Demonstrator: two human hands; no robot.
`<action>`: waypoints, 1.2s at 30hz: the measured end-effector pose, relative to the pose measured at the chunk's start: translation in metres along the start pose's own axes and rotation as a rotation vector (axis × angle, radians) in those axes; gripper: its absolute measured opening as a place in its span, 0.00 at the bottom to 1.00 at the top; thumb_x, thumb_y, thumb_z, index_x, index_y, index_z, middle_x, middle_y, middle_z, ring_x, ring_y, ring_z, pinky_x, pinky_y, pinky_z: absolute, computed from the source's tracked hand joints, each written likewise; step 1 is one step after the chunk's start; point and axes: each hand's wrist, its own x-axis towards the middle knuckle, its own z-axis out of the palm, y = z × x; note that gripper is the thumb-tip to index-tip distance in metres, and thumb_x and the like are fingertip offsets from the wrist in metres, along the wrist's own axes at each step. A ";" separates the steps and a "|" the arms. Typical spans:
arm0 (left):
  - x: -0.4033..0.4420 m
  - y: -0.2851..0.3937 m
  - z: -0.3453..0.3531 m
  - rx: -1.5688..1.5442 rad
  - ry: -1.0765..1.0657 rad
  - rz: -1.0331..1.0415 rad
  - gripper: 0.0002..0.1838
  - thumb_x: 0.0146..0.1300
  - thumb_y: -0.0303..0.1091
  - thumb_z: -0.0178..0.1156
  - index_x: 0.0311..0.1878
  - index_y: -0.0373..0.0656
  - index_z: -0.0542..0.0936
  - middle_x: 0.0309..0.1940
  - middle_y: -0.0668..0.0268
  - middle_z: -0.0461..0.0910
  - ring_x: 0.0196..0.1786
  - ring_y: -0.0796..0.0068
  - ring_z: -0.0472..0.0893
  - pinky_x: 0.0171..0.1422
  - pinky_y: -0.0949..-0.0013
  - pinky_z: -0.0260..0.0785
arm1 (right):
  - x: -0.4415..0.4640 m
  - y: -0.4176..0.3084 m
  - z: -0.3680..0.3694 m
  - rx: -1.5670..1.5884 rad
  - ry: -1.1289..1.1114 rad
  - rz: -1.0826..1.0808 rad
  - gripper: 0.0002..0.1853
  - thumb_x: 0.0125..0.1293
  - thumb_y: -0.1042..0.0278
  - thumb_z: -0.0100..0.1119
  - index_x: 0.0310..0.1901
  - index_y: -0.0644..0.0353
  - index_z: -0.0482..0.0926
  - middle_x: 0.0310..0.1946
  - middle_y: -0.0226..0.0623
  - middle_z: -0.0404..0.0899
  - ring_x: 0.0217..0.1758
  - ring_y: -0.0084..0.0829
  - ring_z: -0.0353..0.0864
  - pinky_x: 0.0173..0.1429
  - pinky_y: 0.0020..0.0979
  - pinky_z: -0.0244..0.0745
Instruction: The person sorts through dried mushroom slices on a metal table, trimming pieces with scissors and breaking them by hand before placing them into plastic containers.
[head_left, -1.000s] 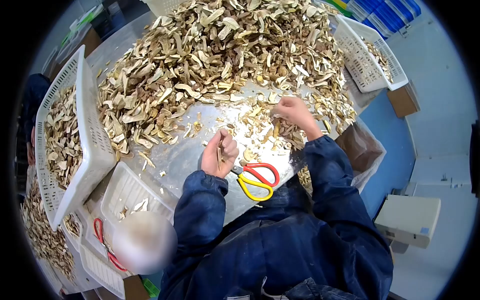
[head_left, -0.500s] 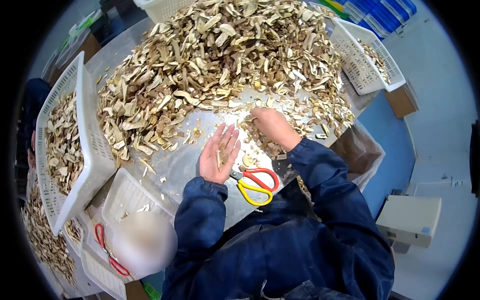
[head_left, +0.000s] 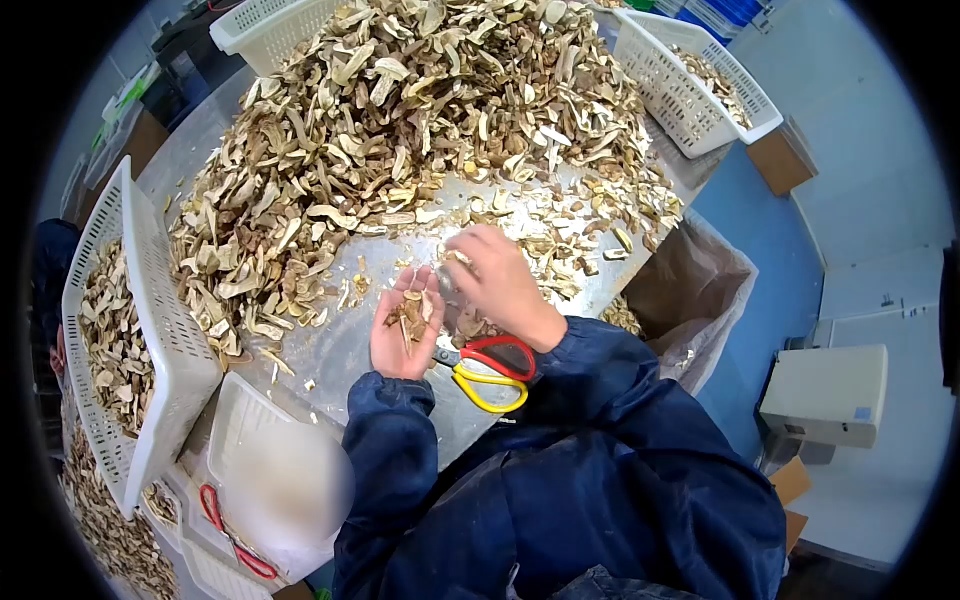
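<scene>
My left hand is palm up and slightly cupped, with several small dried mushroom pieces lying in it. Just to its right, my right hand hovers palm down above the metal table. Its fingertips are smeared by motion, so whether they hold a piece is unclear. Scissors with one red and one yellow handle lie below both hands, their blades partly hidden by my left hand. Beyond the hands rises a big heap of dried mushroom slices, with smaller fragments scattered at its near edge.
White perforated baskets stand at left, back left and back right. A plastic-lined bin is by the table's right edge. At lower left are red-handled scissors, a shallow tray and another person's blurred head.
My right hand has moved left from the fragments toward my left hand. More mushroom pieces lie in my left palm, whose fingers are more curled. The whole view has shifted a little.
</scene>
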 end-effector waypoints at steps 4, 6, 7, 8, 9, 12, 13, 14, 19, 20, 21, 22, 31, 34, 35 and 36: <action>0.000 0.001 -0.006 -0.092 -0.024 -0.023 0.13 0.72 0.35 0.44 0.52 0.40 0.71 0.49 0.59 0.73 0.50 0.66 0.74 0.50 0.66 0.71 | -0.038 0.016 -0.021 -0.190 -0.023 0.012 0.11 0.56 0.68 0.61 0.41 0.59 0.77 0.42 0.39 0.74 0.51 0.42 0.73 0.61 0.44 0.63; -0.003 -0.003 0.007 -0.077 0.045 -0.015 0.08 0.70 0.32 0.49 0.49 0.42 0.71 0.41 0.65 0.71 0.40 0.74 0.71 0.39 0.74 0.67 | -0.065 0.024 -0.026 -0.262 -0.120 0.014 0.10 0.56 0.69 0.61 0.41 0.56 0.77 0.46 0.37 0.73 0.57 0.42 0.69 0.68 0.51 0.53; -0.003 -0.003 0.005 -0.064 0.015 -0.022 0.08 0.70 0.31 0.50 0.49 0.43 0.71 0.41 0.66 0.71 0.40 0.75 0.70 0.38 0.76 0.66 | -0.076 0.032 -0.031 -0.311 -0.095 0.032 0.10 0.56 0.70 0.61 0.41 0.56 0.77 0.47 0.37 0.73 0.57 0.42 0.69 0.67 0.50 0.55; -0.003 -0.001 0.004 -0.051 -0.016 -0.028 0.08 0.69 0.31 0.50 0.50 0.43 0.71 0.41 0.66 0.70 0.40 0.76 0.69 0.37 0.77 0.66 | -0.086 0.040 -0.038 -0.360 -0.071 0.049 0.10 0.56 0.71 0.61 0.41 0.56 0.77 0.47 0.37 0.73 0.56 0.42 0.69 0.66 0.49 0.56; -0.004 -0.001 0.002 -0.039 -0.046 -0.032 0.09 0.69 0.30 0.50 0.50 0.44 0.71 0.42 0.66 0.70 0.39 0.76 0.69 0.36 0.78 0.65 | -0.096 0.050 -0.046 -0.408 -0.047 0.065 0.10 0.56 0.71 0.60 0.41 0.56 0.78 0.47 0.37 0.74 0.56 0.42 0.69 0.65 0.47 0.58; -0.006 -0.003 0.007 -0.022 -0.051 -0.012 0.10 0.68 0.29 0.51 0.51 0.44 0.71 0.42 0.66 0.69 0.39 0.78 0.68 0.34 0.80 0.64 | -0.131 0.092 -0.090 -0.530 0.112 0.177 0.10 0.56 0.75 0.59 0.41 0.59 0.78 0.48 0.40 0.75 0.53 0.42 0.71 0.59 0.42 0.63; -0.006 -0.004 0.008 -0.021 -0.063 -0.012 0.10 0.68 0.28 0.51 0.51 0.44 0.71 0.42 0.66 0.69 0.39 0.78 0.68 0.34 0.80 0.64 | -0.144 0.107 -0.107 -0.613 0.149 0.224 0.09 0.56 0.76 0.59 0.41 0.60 0.78 0.48 0.41 0.75 0.51 0.42 0.72 0.57 0.40 0.64; -0.006 -0.004 0.009 -0.032 -0.066 -0.015 0.10 0.67 0.28 0.51 0.51 0.44 0.71 0.42 0.66 0.69 0.39 0.78 0.68 0.34 0.80 0.64 | -0.159 0.126 -0.121 -0.666 0.192 0.271 0.10 0.57 0.76 0.59 0.42 0.61 0.78 0.48 0.42 0.75 0.51 0.43 0.72 0.56 0.40 0.65; -0.006 -0.005 0.009 -0.018 -0.084 -0.012 0.12 0.66 0.25 0.52 0.53 0.44 0.70 0.42 0.66 0.68 0.38 0.79 0.67 0.34 0.81 0.64 | -0.142 0.131 -0.140 -0.485 0.349 0.430 0.09 0.58 0.74 0.58 0.41 0.63 0.79 0.41 0.43 0.78 0.45 0.42 0.77 0.51 0.36 0.71; -0.006 -0.006 0.009 0.015 -0.087 -0.004 0.13 0.66 0.25 0.52 0.53 0.44 0.70 0.41 0.66 0.68 0.36 0.80 0.67 0.33 0.82 0.63 | -0.127 0.124 -0.135 -0.338 0.326 0.483 0.08 0.59 0.74 0.58 0.40 0.64 0.79 0.39 0.43 0.79 0.42 0.41 0.78 0.48 0.35 0.73; -0.006 -0.006 0.009 0.047 -0.090 0.006 0.13 0.66 0.24 0.52 0.53 0.45 0.70 0.41 0.67 0.68 0.35 0.81 0.66 0.32 0.82 0.62 | -0.112 0.119 -0.127 -0.189 0.301 0.532 0.07 0.59 0.74 0.57 0.39 0.65 0.79 0.37 0.43 0.79 0.39 0.41 0.80 0.45 0.33 0.75; -0.007 -0.006 0.008 0.080 -0.093 0.019 0.13 0.66 0.24 0.52 0.53 0.45 0.70 0.40 0.67 0.67 0.34 0.82 0.66 0.31 0.83 0.62 | -0.097 0.116 -0.117 -0.157 0.294 0.485 0.07 0.60 0.74 0.57 0.38 0.65 0.80 0.34 0.43 0.80 0.36 0.39 0.80 0.41 0.32 0.75; -0.007 -0.006 0.009 0.190 -0.149 -0.040 0.13 0.67 0.25 0.51 0.54 0.45 0.69 0.37 0.69 0.64 0.29 0.84 0.61 0.25 0.84 0.55 | -0.024 0.077 -0.041 -0.212 -0.082 0.177 0.07 0.58 0.74 0.58 0.39 0.59 0.79 0.32 0.40 0.75 0.36 0.42 0.77 0.40 0.36 0.73; -0.008 -0.006 0.009 0.198 -0.144 -0.039 0.13 0.67 0.26 0.51 0.54 0.44 0.69 0.36 0.69 0.64 0.30 0.84 0.61 0.25 0.84 0.56 | -0.026 0.089 -0.026 -0.225 -0.128 0.162 0.07 0.57 0.72 0.59 0.39 0.58 0.79 0.34 0.41 0.74 0.38 0.45 0.76 0.41 0.38 0.73; -0.008 -0.006 0.009 0.198 -0.138 -0.037 0.13 0.67 0.26 0.51 0.54 0.44 0.69 0.36 0.69 0.64 0.29 0.84 0.61 0.25 0.84 0.55 | -0.025 0.094 -0.024 -0.206 -0.130 0.175 0.07 0.57 0.71 0.59 0.39 0.58 0.79 0.34 0.41 0.74 0.38 0.45 0.76 0.41 0.38 0.73; -0.008 -0.006 0.009 0.198 -0.133 -0.035 0.13 0.67 0.26 0.51 0.54 0.44 0.69 0.36 0.69 0.64 0.29 0.84 0.61 0.25 0.84 0.54 | -0.024 0.100 -0.024 -0.166 -0.040 0.071 0.06 0.60 0.71 0.58 0.38 0.61 0.79 0.28 0.36 0.75 0.32 0.39 0.77 0.36 0.34 0.72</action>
